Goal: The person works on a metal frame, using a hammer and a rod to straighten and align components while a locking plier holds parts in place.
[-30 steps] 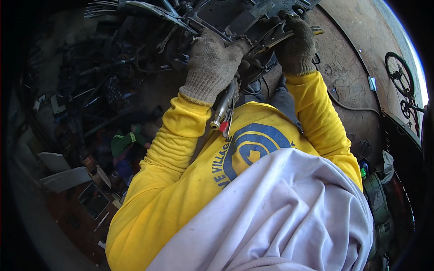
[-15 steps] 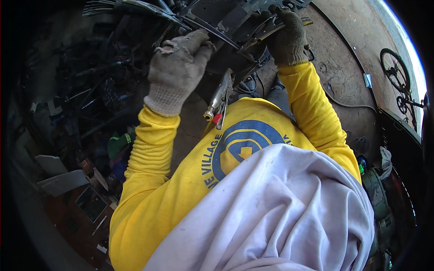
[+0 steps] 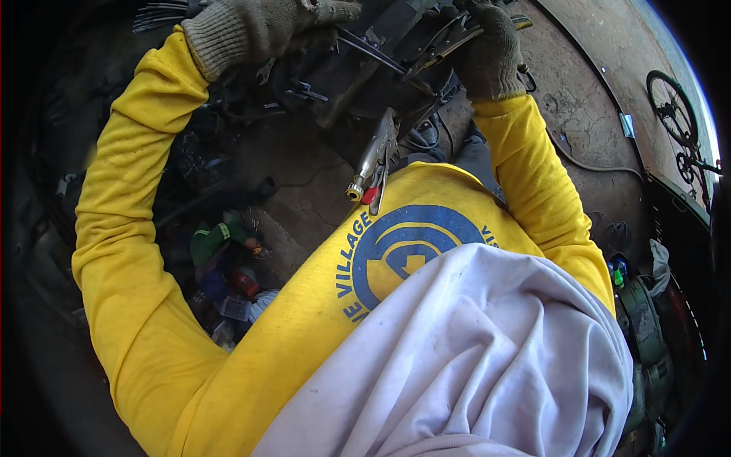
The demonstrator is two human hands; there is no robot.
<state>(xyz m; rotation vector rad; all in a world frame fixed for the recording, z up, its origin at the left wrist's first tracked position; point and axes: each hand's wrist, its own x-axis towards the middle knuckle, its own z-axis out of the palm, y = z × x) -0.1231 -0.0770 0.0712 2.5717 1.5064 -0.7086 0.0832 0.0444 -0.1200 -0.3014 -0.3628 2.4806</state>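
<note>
"How do the hands stand?"
"Both are gloved. The left hand [image 3: 268,29] is at the far left edge of view, fingers partly bent and pointing right. The edge cuts it off, so I can't tell what it holds, if anything."
"And the right hand [image 3: 493,55]?"
"Far and to the right, curled over a yellow-edged strip [image 3: 454,49]. The strip shows on both sides of the glove. Its fingertips are hidden, so I can't tell how firmly it grips."
"What lies between them?"
"Thin rods [image 3: 371,50], running from beside the left glove toward the strip, over dark metalwork [image 3: 388,24]."
"And nearer?"
"Locking pliers [image 3: 372,157], tilted, between the forearms. Their brass screw points near and left, with a red lever beside it. What their far end meets is too dark to tell."
"Further out?"
"A shoe [image 3: 423,135] just right of the pliers. Far left, a wire bundle [image 3: 161,15]; nearer on that side, a green cloth [image 3: 209,245]. On the right, a hose [image 3: 598,166] on the floor [image 3: 575,95], and a bicycle [image 3: 670,114] well beyond it."
</note>
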